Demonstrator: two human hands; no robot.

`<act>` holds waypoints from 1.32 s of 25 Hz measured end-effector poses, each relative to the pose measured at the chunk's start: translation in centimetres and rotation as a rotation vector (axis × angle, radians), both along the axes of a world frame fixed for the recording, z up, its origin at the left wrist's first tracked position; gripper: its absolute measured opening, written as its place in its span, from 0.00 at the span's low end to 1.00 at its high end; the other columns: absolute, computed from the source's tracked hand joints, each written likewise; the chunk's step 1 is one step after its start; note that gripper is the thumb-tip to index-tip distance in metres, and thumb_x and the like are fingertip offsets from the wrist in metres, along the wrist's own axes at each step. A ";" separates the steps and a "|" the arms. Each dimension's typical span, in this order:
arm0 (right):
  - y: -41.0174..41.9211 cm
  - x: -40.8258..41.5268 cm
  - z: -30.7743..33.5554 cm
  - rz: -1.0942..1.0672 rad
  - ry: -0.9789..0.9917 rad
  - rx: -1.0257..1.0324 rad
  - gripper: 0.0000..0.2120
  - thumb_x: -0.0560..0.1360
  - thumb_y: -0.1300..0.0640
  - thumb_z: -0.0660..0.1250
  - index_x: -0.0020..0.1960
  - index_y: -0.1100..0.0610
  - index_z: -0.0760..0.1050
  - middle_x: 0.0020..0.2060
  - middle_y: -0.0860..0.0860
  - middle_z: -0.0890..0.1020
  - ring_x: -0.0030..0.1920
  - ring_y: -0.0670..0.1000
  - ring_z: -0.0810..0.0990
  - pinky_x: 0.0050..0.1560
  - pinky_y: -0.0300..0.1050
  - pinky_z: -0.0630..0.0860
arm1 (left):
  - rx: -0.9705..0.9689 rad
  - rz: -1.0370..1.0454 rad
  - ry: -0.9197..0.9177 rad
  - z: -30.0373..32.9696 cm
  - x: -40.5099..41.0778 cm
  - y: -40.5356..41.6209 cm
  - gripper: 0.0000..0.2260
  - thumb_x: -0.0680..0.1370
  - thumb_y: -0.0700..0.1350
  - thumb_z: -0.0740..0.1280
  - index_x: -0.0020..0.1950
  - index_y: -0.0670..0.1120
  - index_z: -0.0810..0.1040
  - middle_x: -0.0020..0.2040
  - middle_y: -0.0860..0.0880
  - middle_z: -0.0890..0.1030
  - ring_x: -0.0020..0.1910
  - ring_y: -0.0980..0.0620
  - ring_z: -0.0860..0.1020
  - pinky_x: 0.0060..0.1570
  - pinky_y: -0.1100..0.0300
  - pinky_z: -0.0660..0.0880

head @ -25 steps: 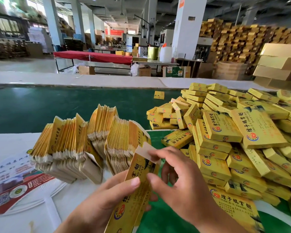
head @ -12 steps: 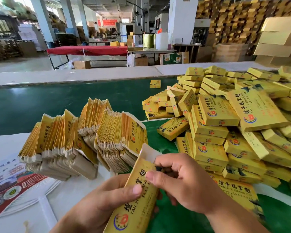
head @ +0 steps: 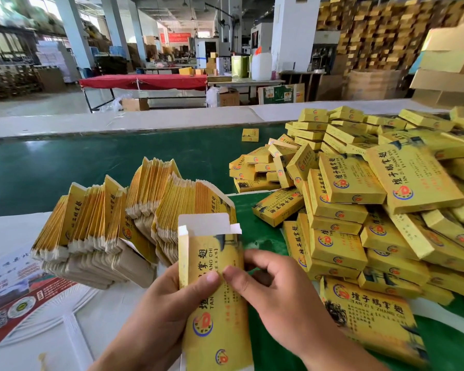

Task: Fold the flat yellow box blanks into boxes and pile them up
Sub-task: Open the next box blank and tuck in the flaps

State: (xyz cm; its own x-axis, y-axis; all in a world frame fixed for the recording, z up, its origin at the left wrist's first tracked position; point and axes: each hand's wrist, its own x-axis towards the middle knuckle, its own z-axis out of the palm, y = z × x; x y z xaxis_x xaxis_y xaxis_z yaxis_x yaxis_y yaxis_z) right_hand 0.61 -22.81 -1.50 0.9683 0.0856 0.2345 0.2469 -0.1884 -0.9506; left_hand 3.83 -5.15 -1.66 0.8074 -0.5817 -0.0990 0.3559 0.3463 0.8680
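Both hands are on one box [head: 214,290], held upright at the near middle, low down. It's opened out into a sleeve, with the white top flaps [head: 204,223] sticking up and still unfolded. Left hand [head: 166,306] grips it from the left, thumb laid across the printed front. Right hand [head: 273,287] pinches the right edge, thumb on the front almost touching the left thumb, fingers curled behind.

Just past the box on the left, the flat blanks [head: 118,223] stand on edge in a fanned-out row on the white tabletop [head: 97,317]. On the right there's a big loose pile [head: 373,210] of finished boxes, tumbled every which way, spilling over the green belt [head: 91,162]. One small stray box [head: 250,135] sits alone on the belt further back. A red and white printed sheet [head: 14,298] lies at the near left.
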 end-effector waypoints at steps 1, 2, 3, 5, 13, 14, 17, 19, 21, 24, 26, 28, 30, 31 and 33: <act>0.0 0.0 0.0 -0.002 0.004 0.012 0.13 0.74 0.45 0.69 0.51 0.52 0.84 0.41 0.47 0.86 0.41 0.48 0.85 0.41 0.43 0.82 | 0.044 0.052 0.000 -0.3 0.0 -0.1 0.30 0.58 0.45 0.84 0.56 0.37 0.81 0.53 0.28 0.81 0.45 0.32 0.83 0.41 0.45 0.81; 0.0 -0.1 0.1 -0.009 0.001 0.006 0.13 0.74 0.45 0.69 0.48 0.54 0.84 0.37 0.46 0.86 0.37 0.46 0.83 0.37 0.39 0.80 | 0.079 0.091 -0.007 -0.5 0.0 -0.2 0.30 0.56 0.45 0.85 0.54 0.37 0.82 0.52 0.28 0.81 0.44 0.32 0.83 0.41 0.45 0.81; 0.0 -0.1 0.1 -0.023 -0.005 -0.013 0.14 0.74 0.45 0.69 0.44 0.56 0.84 0.32 0.45 0.83 0.32 0.43 0.80 0.33 0.35 0.76 | 0.107 0.122 -0.013 -0.7 0.0 -0.3 0.29 0.56 0.44 0.85 0.52 0.37 0.82 0.51 0.29 0.81 0.44 0.32 0.83 0.41 0.46 0.81; 0.0 -0.1 0.2 -0.052 -0.010 -0.046 0.20 0.74 0.44 0.67 0.37 0.62 0.80 0.23 0.44 0.73 0.25 0.42 0.69 0.27 0.33 0.66 | 0.142 0.169 -0.028 -0.9 0.0 -0.5 0.23 0.60 0.43 0.83 0.50 0.37 0.83 0.50 0.29 0.82 0.44 0.32 0.83 0.41 0.46 0.81; 0.5 -0.2 0.1 0.009 -0.010 -0.062 0.24 0.75 0.42 0.64 0.38 0.63 0.78 0.30 0.56 0.81 0.31 0.60 0.75 0.30 0.53 0.68 | 0.439 0.560 -0.331 -0.8 -0.4 -0.8 0.19 0.67 0.64 0.64 0.40 0.50 0.83 0.35 0.42 0.86 0.33 0.44 0.85 0.32 0.51 0.80; 0.6 -0.2 0.1 -0.026 -0.041 -0.064 0.23 0.75 0.42 0.64 0.34 0.60 0.74 0.25 0.49 0.76 0.26 0.53 0.70 0.28 0.48 0.64 | 0.463 0.589 -0.349 -0.9 -0.5 -0.9 0.19 0.68 0.65 0.64 0.41 0.51 0.83 0.36 0.43 0.86 0.34 0.43 0.85 0.36 0.46 0.81; 1.1 -0.1 -0.2 -0.155 -0.131 -0.044 0.23 0.78 0.41 0.60 0.30 0.53 0.65 0.22 0.45 0.64 0.25 0.43 0.61 0.26 0.40 0.57 | 0.511 0.606 -0.388 -1.1 -0.9 -1.6 0.19 0.71 0.65 0.63 0.41 0.52 0.83 0.35 0.45 0.86 0.34 0.44 0.85 0.40 0.40 0.81; 1.2 0.0 -0.3 -0.240 -0.163 -0.054 0.22 0.79 0.41 0.58 0.30 0.51 0.63 0.22 0.45 0.64 0.25 0.43 0.61 0.27 0.42 0.58 | 0.519 0.603 -0.399 -0.9 -1.3 -2.2 0.21 0.70 0.67 0.62 0.40 0.52 0.83 0.33 0.47 0.86 0.32 0.48 0.85 0.36 0.44 0.81; 1.1 0.2 -0.1 -0.272 -0.176 -0.071 0.20 0.78 0.43 0.57 0.29 0.50 0.63 0.22 0.45 0.64 0.25 0.43 0.61 0.26 0.38 0.57 | 0.521 0.612 -0.408 -0.7 -1.6 -2.5 0.23 0.73 0.69 0.60 0.40 0.52 0.83 0.33 0.48 0.86 0.32 0.49 0.84 0.36 0.45 0.80; 0.9 0.3 0.2 -0.244 -0.177 -0.073 0.19 0.77 0.43 0.57 0.29 0.48 0.66 0.22 0.45 0.65 0.24 0.43 0.61 0.25 0.38 0.57 | 0.565 0.630 -0.425 -0.5 -1.6 -2.4 0.23 0.71 0.68 0.56 0.40 0.53 0.82 0.32 0.49 0.85 0.31 0.50 0.84 0.37 0.44 0.80; 0.9 0.4 0.1 -0.226 -0.164 -0.062 0.20 0.76 0.42 0.57 0.30 0.50 0.68 0.22 0.48 0.67 0.24 0.46 0.63 0.25 0.45 0.60 | 0.590 0.624 -0.444 -0.6 -1.5 -2.2 0.23 0.69 0.67 0.55 0.40 0.52 0.81 0.31 0.50 0.85 0.31 0.49 0.83 0.36 0.44 0.79; 0.9 0.4 -0.1 -0.211 -0.159 -0.051 0.22 0.76 0.42 0.57 0.32 0.56 0.70 0.23 0.53 0.70 0.25 0.55 0.67 0.25 0.52 0.63 | 0.579 0.621 -0.456 -0.6 -1.5 -2.2 0.22 0.69 0.67 0.56 0.40 0.52 0.80 0.31 0.49 0.85 0.31 0.49 0.83 0.34 0.46 0.79; 0.8 0.4 -0.2 -0.222 -0.178 -0.047 0.22 0.76 0.42 0.57 0.32 0.57 0.70 0.22 0.52 0.69 0.24 0.52 0.66 0.25 0.50 0.62 | 0.561 0.619 -0.452 -0.7 -1.6 -2.3 0.19 0.68 0.66 0.58 0.41 0.54 0.81 0.32 0.50 0.85 0.30 0.51 0.83 0.30 0.51 0.79; 0.8 0.4 -0.2 -0.233 -0.190 -0.049 0.21 0.76 0.42 0.57 0.32 0.56 0.69 0.22 0.50 0.68 0.24 0.47 0.65 0.24 0.47 0.61 | 0.546 0.599 -0.447 -0.6 -1.6 -2.3 0.18 0.67 0.66 0.60 0.42 0.56 0.81 0.33 0.51 0.85 0.31 0.52 0.84 0.30 0.54 0.78; 0.8 0.4 -0.3 -0.245 -0.191 -0.037 0.20 0.76 0.42 0.57 0.32 0.54 0.70 0.22 0.48 0.69 0.23 0.44 0.66 0.24 0.40 0.62 | 0.520 0.533 -0.431 -0.7 -1.7 -2.5 0.15 0.66 0.65 0.63 0.44 0.58 0.81 0.35 0.51 0.86 0.33 0.52 0.85 0.32 0.55 0.79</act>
State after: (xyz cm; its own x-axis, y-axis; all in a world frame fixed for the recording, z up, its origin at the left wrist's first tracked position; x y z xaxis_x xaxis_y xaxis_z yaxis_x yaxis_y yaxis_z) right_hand 1.04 -22.05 -1.80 0.8999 -0.1327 0.4155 0.3635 -0.2982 -0.8826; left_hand 2.17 -7.60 -2.32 0.9883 -0.0802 0.1300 -0.1381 -0.1060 0.9847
